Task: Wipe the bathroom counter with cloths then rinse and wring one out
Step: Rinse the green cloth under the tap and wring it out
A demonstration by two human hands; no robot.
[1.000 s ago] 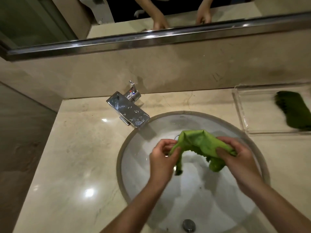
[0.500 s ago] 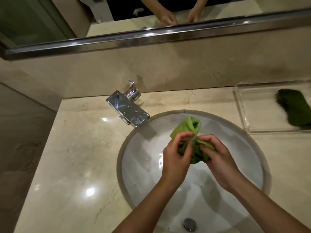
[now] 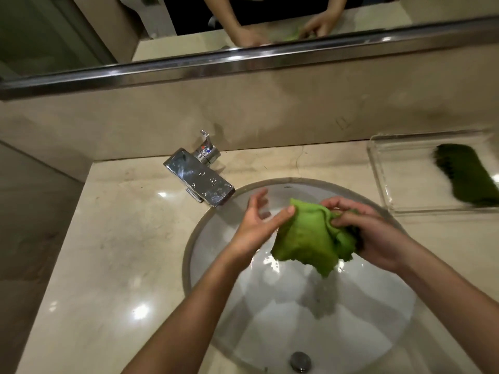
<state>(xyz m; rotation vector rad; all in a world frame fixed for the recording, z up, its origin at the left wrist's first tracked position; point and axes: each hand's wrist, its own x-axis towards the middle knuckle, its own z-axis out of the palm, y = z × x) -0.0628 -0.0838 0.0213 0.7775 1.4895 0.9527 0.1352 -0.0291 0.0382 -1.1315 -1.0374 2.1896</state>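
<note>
Over the sink (image 3: 270, 333), the right hand (image 3: 378, 238) grips the bunched light green cloth (image 3: 310, 238). The left hand (image 3: 256, 225) is released, fingers spread, its thumb touching the cloth's corner.

- Green cloth (image 3: 305, 238) in the right hand (image 3: 378, 238): matt, nubby fabric.
- Faucet (image 3: 199, 182) beyond the left hand (image 3: 256, 225): shiny chrome, water-spotted.
- Counter (image 3: 108, 252): glossy stone.
- Tray (image 3: 405, 182): clear plastic.

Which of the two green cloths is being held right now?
The light green cloth, gripped by the right hand over the sink. The dark green cloth lies apart in the clear tray, untouched.
</note>
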